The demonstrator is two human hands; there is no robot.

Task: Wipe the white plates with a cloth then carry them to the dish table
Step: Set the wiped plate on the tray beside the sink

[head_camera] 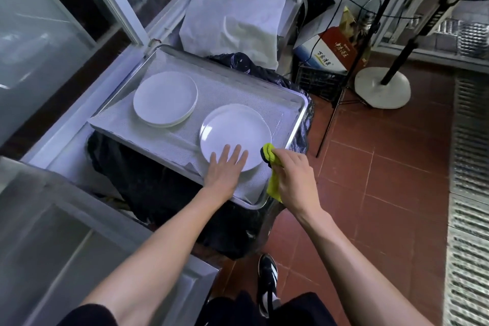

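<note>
Two stacks of white plates sit on a metal tray [293, 124]. The far stack [165, 98] is at the tray's left; the near stack [235, 130] is at its right front. My left hand [225, 169] lies flat with straight fingers on the near edge of the near stack's top plate. My right hand [291, 174] grips a yellow-green cloth [268, 152], bunched at the plate's right rim, with a tail hanging below the hand.
The tray rests on a bin lined with a black bag [158, 188]. A white plastic bag [238, 8] stands behind it. Boxes [328, 53], a fan base [382, 87] and a tripod leg [330, 119] stand on the red tile floor at right. A floor grate [468, 193] runs along the right edge.
</note>
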